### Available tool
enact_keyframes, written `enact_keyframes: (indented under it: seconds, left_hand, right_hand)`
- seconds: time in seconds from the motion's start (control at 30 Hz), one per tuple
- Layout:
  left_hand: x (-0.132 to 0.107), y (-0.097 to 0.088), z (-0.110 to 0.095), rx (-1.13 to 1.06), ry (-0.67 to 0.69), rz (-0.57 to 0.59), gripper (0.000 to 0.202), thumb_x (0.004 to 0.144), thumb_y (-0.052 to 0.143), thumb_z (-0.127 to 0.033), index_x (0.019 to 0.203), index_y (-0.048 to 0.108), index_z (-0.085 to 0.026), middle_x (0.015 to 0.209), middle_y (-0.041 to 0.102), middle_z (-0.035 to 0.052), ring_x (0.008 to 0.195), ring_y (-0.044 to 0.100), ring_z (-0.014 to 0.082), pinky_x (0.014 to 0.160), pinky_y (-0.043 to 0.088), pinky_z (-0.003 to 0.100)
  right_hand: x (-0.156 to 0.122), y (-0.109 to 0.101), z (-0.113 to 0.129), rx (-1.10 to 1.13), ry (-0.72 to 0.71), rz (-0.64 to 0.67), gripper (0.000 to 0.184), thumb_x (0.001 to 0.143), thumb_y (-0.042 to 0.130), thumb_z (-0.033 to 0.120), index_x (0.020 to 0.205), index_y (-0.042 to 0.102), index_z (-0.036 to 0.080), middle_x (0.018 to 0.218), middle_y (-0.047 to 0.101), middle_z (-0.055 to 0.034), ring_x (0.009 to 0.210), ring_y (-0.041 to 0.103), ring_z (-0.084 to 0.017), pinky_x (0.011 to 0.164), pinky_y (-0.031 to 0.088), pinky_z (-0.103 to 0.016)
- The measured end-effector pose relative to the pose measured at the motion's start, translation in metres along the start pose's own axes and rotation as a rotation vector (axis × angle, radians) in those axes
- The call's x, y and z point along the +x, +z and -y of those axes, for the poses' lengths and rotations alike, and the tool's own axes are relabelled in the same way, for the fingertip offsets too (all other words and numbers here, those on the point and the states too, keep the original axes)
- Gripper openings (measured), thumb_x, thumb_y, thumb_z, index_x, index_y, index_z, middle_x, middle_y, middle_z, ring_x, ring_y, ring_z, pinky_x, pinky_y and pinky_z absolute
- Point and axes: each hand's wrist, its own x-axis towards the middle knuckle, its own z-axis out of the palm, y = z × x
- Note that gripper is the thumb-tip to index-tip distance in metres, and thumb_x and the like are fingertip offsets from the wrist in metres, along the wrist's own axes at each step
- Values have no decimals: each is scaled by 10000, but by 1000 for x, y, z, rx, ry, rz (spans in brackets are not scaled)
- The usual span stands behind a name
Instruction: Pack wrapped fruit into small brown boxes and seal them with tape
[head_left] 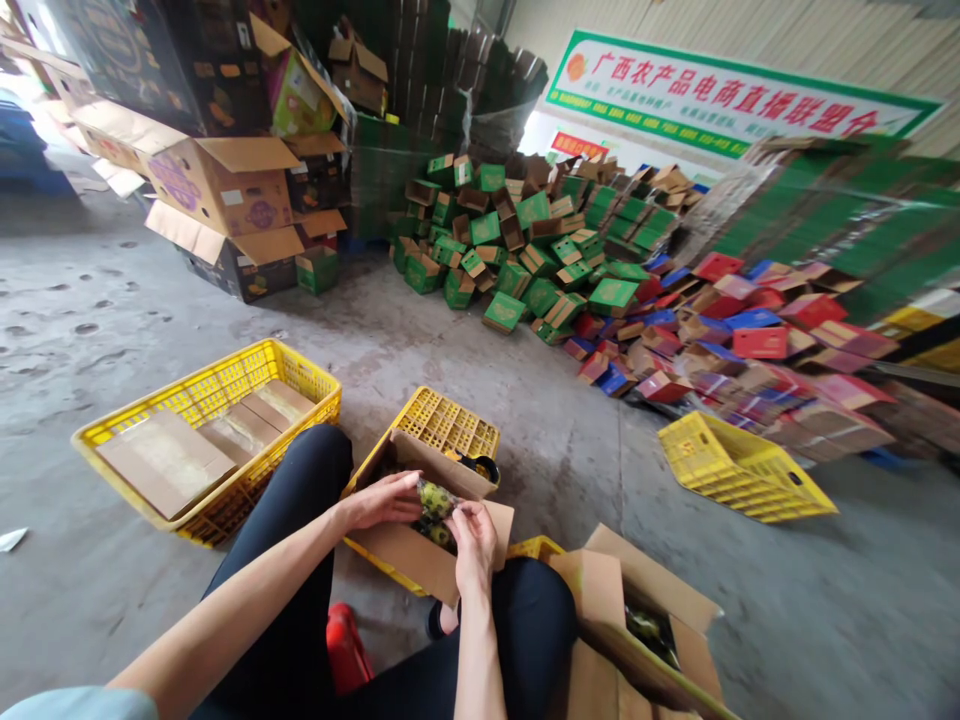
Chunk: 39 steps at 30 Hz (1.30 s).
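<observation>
Between my two hands is a clear plastic bag of green round fruit [435, 498], held above an open cardboard box [409, 550]. My left hand [386, 500] has its fingers reaching along the bag's left end, thumb and fingertips against the plastic. At the right end, my right hand [474, 540] pinches the bag between thumb and fingers. More green fruit [441, 536] shows inside the box below. The box rests on an upturned yellow crate [457, 425] between my knees. A black-and-yellow object [487, 468] with a loop lies at the box's far edge.
To the left, a yellow crate [206, 385] holds several closed cartons. Another open carton [600, 590] with dark-wrapped contents stands by my right knee. A yellow crate [739, 470] sits farther right. Heaps of green boxes [517, 275] and red-and-blue boxes [757, 340] spread behind.
</observation>
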Motion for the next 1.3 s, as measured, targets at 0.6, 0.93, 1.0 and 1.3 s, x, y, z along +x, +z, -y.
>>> enact_keyframes:
  seconds: [0.6,0.93,1.0,1.3]
  left_hand:
    - [5,-6,9,77,210,49,945,692,953,-294,1518,495,-254,1336,658,129,1091,685,243,845,555,306]
    - [24,-32,2,574,327,-540,411,859,706,-350,1213,700,-143,1171,738,146,1093,690,291,954,525,378]
    - [25,-37,3,647,314,-533,297,833,700,-277,1103,737,-159,1119,751,124,1085,683,294,1005,497,390]
    - [24,-46,17,923,177,-443,114,635,782,-136,687,727,-221,913,766,87,1136,664,365,1046,454,403]
  right_hand:
    - [-6,10,1,-175,89,149,690,773,789,580,1382,656,285,1374,693,-115,1136,696,-303,839,592,-380]
    - [8,-5,-9,-528,-271,-97,371,759,780,507,995,805,222,1093,760,-126,1053,667,-311,1028,503,-458]
    - [9,-5,-17,-667,-343,-84,316,848,689,495,972,810,231,1140,736,-138,1075,659,-303,1053,488,-443]
    - [7,-1,-54,-1022,-370,89,276,897,625,382,747,791,220,1090,739,-196,1080,623,-361,1047,456,-514]
